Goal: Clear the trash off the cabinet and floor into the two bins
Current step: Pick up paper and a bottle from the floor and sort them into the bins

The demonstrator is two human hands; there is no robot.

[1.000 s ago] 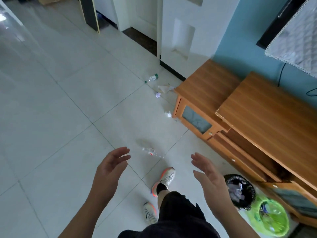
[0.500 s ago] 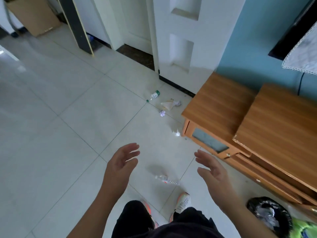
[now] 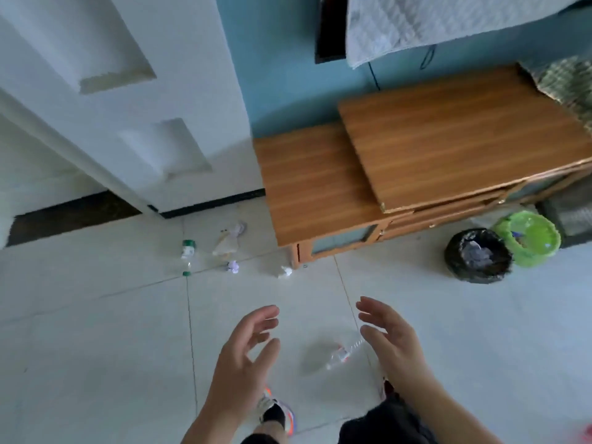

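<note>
A clear crushed plastic bottle lies on the floor between my hands. My left hand and my right hand both hover above the floor, empty, fingers apart. Farther off, a green-capped bottle, a crumpled tan wrapper, a small purple-white scrap and a white paper ball lie near the wooden cabinet. A black-lined bin and a green bin stand side by side in front of the cabinet, both holding some trash.
A white door stands open at the left with a dark threshold below it. The wall behind the cabinet is blue. A quilted cloth hangs at the top right. My feet in sneakers are under my hands.
My view has swung to the right and the cabinet and both bins have come into fuller view. My hands stay empty and apart, now on either side of the clear bottle.
</note>
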